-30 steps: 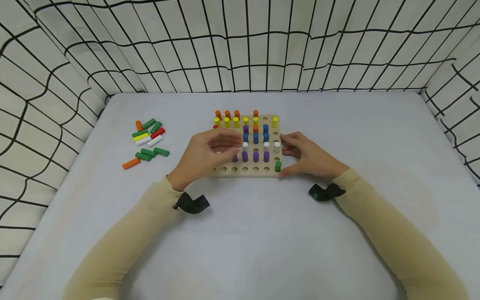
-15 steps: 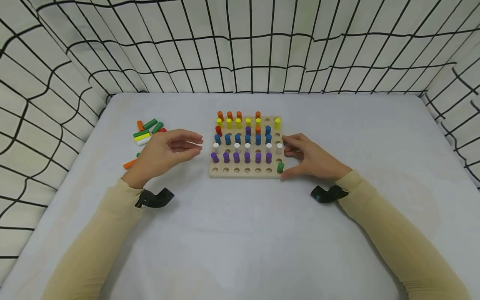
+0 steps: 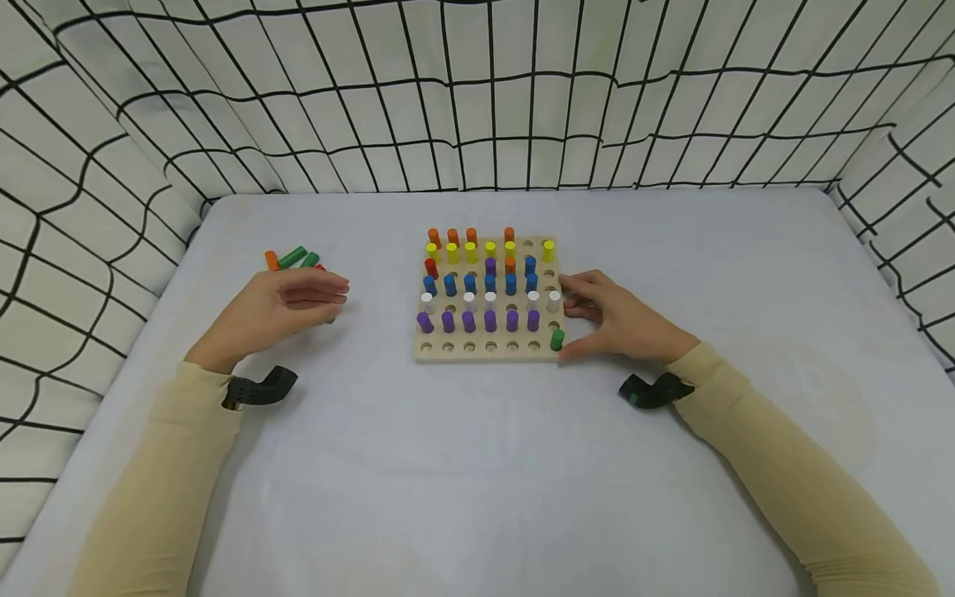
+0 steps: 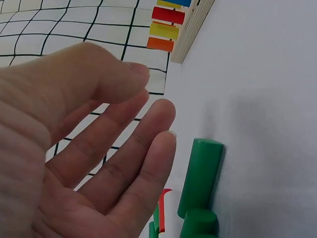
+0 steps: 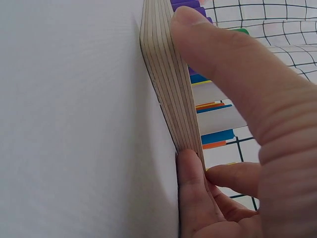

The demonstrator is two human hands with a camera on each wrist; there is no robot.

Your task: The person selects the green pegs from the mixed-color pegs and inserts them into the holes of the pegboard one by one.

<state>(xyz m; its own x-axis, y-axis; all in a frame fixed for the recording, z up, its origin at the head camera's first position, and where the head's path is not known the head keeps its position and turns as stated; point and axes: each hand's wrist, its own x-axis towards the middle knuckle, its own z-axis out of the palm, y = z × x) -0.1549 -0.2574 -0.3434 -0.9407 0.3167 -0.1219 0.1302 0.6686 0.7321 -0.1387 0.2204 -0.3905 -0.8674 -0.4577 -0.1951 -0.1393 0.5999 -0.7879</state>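
Note:
A wooden pegboard (image 3: 477, 355) lies in the middle of the table in the head view, with coloured pegs standing in rows. Along its front row the holes are bare except for a green peg (image 3: 557, 339) at the right corner. My right hand (image 3: 615, 319) holds the board's right edge, thumb at the near corner and fingers along the side. Off to the left, my left hand (image 3: 269, 315) hovers over loose pegs, fingers relaxed and nothing between them. Below its fingertips in the left wrist view lies a loose green peg (image 4: 200, 176). The hand hides most of the pile.
Past the left hand, an orange peg (image 3: 272, 260) and a green peg (image 3: 293, 257) of the pile show. Black wire mesh (image 3: 477, 108) stands along the table's back and sides. The white table (image 3: 477, 481) stretches in front of the board.
My left hand has moved left, from over the pegboard to the loose pegs, uncovering the board's left side. The right hand stays at the board's right edge.

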